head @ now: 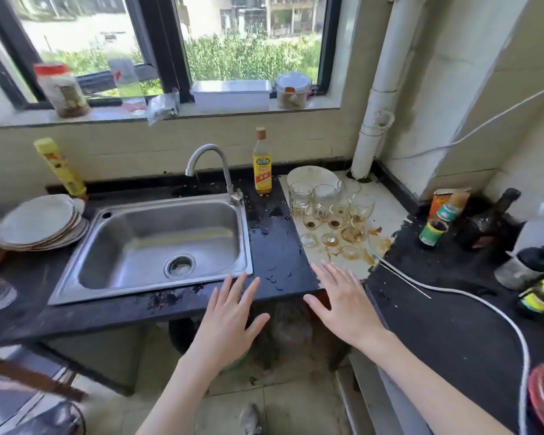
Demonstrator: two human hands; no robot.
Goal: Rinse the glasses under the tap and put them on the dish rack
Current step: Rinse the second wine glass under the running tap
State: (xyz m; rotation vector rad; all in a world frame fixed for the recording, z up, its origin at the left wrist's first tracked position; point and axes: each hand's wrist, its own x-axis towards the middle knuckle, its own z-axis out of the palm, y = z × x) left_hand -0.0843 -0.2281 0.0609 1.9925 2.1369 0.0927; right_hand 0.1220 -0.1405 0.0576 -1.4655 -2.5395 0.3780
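Note:
Several dirty glasses (332,211) with brown dregs stand in a cluster on a pale, stained counter patch right of the sink. A curved metal tap (212,158) rises behind the steel sink (132,246); no water runs from it. My left hand (230,321) hovers flat with spread fingers over the counter's front edge, below the sink's near right corner. My right hand (343,304) is spread the same way, just in front of the glasses and apart from them. Both hands hold nothing. No dish rack is visible.
A yellow oil bottle (262,164) stands by the tap. Stacked plates (41,222) lie left of the sink, a white plate (311,177) behind the glasses. Bottles and jars (446,221) crowd the right counter, crossed by a white cable (484,302). A white tub (231,95) sits on the windowsill.

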